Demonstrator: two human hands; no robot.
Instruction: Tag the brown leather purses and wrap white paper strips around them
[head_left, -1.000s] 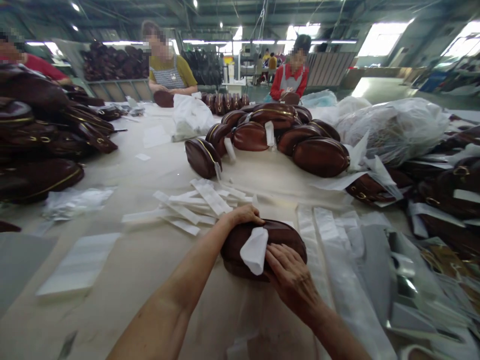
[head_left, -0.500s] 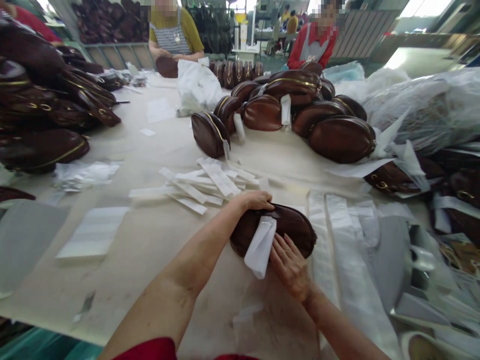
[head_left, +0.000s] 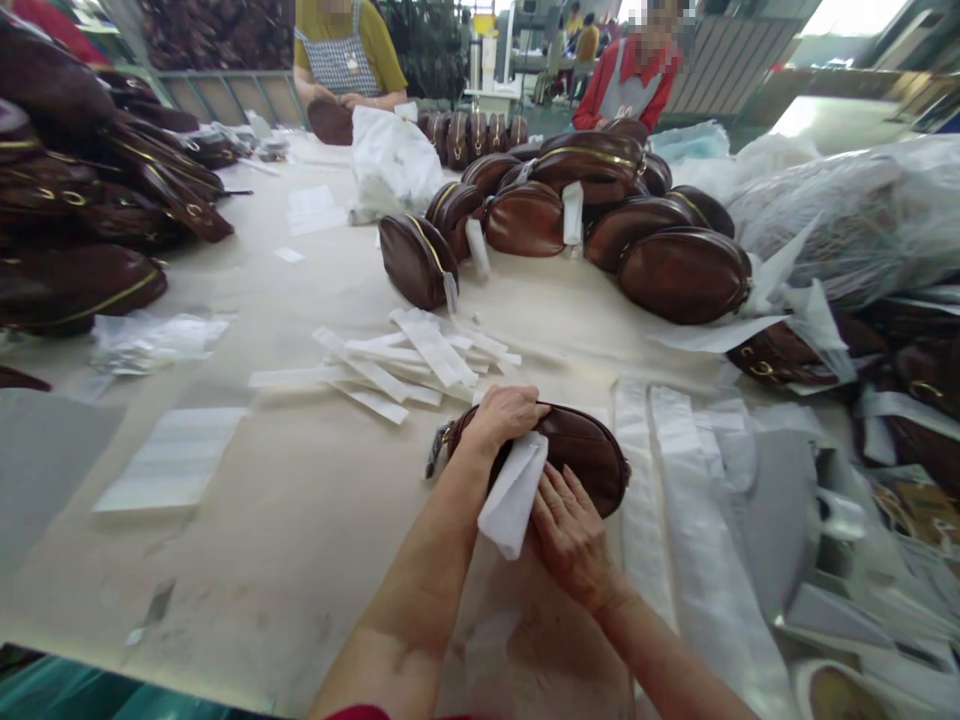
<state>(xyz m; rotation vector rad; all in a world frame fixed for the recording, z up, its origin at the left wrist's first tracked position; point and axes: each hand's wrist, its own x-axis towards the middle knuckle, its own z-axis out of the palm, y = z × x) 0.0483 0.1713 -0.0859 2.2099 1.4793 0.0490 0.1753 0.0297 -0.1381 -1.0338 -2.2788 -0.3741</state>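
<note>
A dark brown leather pouch point(head_left: 592, 440) with a zip sits tilted on the table in front of me. My left hand point(head_left: 508, 412) grips its upper left edge, fingers bent over the top. A white paper-wrapped tab point(head_left: 514, 495), perhaps a wrapped strap or zip pull, hangs down the front between my hands. Against the lower front of the pouch lies my right hand point(head_left: 570, 530), its fingers stretched out flat beside the wrapped tab; its thumb is hidden. At the pouch's left end a metal fitting point(head_left: 442, 440) shows past my left wrist.
White paper strips point(head_left: 397, 360) lie just beyond the pouch. Brown pouches point(head_left: 682, 275) are grouped farther back, and a pile of brown bags point(head_left: 90, 200) stands left. Clear plastic wrapping point(head_left: 862, 210) is at right. Two people in aprons work across the table.
My left hand and forearm have shifted, the forearm swinging right, and the fitting at the pouch's left end has come into view. My right hand stays against the front.
</note>
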